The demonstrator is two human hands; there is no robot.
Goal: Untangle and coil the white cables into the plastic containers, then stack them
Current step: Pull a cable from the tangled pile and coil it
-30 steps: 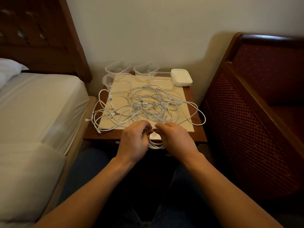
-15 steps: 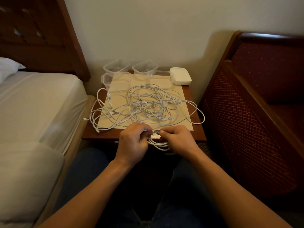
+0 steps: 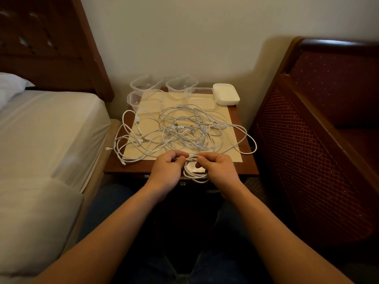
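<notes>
A tangle of white cables (image 3: 184,132) sprawls over a cream mat (image 3: 223,119) on the small wooden table (image 3: 127,168). At the table's front edge I hold a small coil of white cable (image 3: 194,173) between both hands. My left hand (image 3: 168,171) pinches the coil's left side and my right hand (image 3: 218,171) grips its right side. Clear plastic containers stand at the back: one at the back left (image 3: 146,83), one beside it (image 3: 181,84), one in front on the left (image 3: 141,98). A stack of white lids (image 3: 226,96) sits at the back right.
A bed with white sheets (image 3: 45,130) lies close on the left, its dark headboard (image 3: 47,46) behind. A dark red upholstered chair with a wooden frame (image 3: 320,124) stands on the right. Cable loops hang over the table's left and right edges. A flat clear tray (image 3: 200,93) lies by the lids.
My hands have drawn slightly apart and the coil between them has grown into clear loops hanging below my fingers. The tangle on the mat has barely shifted.
</notes>
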